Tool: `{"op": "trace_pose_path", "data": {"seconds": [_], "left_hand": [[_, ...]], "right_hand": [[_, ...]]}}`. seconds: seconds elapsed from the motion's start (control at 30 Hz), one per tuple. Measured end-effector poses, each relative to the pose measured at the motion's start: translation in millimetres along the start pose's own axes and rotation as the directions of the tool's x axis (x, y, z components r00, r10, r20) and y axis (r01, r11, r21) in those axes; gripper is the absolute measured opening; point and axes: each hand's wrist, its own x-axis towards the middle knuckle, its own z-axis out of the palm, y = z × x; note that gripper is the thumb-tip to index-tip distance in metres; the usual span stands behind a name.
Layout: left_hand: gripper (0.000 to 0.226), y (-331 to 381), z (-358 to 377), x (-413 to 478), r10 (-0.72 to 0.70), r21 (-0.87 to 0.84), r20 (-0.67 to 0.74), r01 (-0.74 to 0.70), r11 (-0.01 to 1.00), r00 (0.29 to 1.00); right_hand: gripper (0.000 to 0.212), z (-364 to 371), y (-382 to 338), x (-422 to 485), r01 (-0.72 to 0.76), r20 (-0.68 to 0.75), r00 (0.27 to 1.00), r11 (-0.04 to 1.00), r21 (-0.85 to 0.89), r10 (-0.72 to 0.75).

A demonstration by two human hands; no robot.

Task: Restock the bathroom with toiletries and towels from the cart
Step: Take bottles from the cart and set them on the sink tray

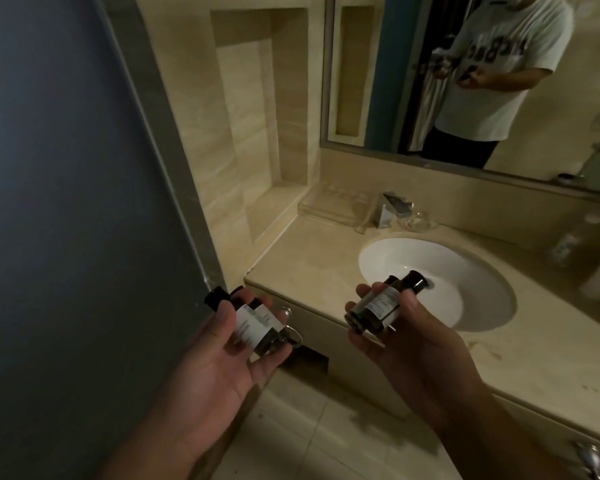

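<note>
You are standing in a bathroom: a white oval washbasin [395, 258] is sitting in a beige stone vanity top [309, 261], a chrome faucet [392, 209] just behind the basin and a framed mirror [361, 98] hanging above it.

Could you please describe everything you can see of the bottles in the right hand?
The bottles are small, dark and glossy, with black caps and pale labels; at least two lie side by side. They tilt with caps toward the sink, held in the right hand by its thumb and curled fingers.
</note>
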Motion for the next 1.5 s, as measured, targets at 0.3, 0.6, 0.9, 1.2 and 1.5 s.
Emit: {"op": "trace_pose_path", "data": {"seconds": [0.3, 0.6, 0.9, 1.2, 1.5], "left_hand": [[0.073, 37.3, 14.3, 113.4, -0.016, 0.029, 0.110, 0.013, 1.000, 0.994], [0.069, 70.4, 23.2, 234.7, -0.124, 0.079, 0.245, 0.107, 0.991, 0.962], [0.072, 54.2, 41.6, 320.7, -0.189, 0.124, 0.242, 0.163, 0.979, 0.952], [0.072, 30.8, 73.0, 400.9, -0.155, 0.169, 0.152, 0.129, 0.977, 0.976], [0.070, 10.9, 81.9, 452.2, -0.057, 0.225, 0.039, 0.047, 0.973, 0.998]], "right_hand": [[0.063, 12.3, -39.1, 81.1, 0.128, -0.051, 0.990, 0.989, -0.077, -0.132], [0.069, 14.1, -66.0, 160.8, 0.250, -0.160, 0.951, 0.962, -0.109, -0.265], [0.067, -23.8, -88.4, 220.2, 0.230, -0.244, 0.937, 0.967, -0.110, -0.250], [0.056, -83.6, -137.7, 295.3, 0.120, -0.254, 0.960, 0.993, -0.015, -0.120], [0.032, -124.7, -161.7, 362.1, 0.033, -0.287, 0.958, 0.997, 0.071, -0.011]]}}
